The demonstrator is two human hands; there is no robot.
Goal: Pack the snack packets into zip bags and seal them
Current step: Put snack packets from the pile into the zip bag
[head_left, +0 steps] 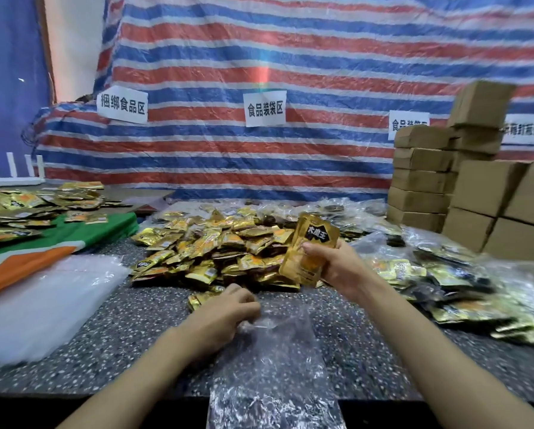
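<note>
On speckled counter (135, 329), before striped woven tarp (321, 72), gold foil snack packets (216, 249) lie heaped. Right hand (337, 264) grips flat packets (309, 243); left hand (228, 308) pinches crinkly clear zip bag (275, 366).

Even, soft light, faint shadows; glare on the clear bag (275, 366); cardboard boxes (482, 103) smear at the bowed right edge.

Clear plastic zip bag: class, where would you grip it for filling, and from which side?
Likely the far edge of the clear plastic zip bag, from the left, where the left hand pinches it: lying flat, that end faces the gold packet pile.
</note>
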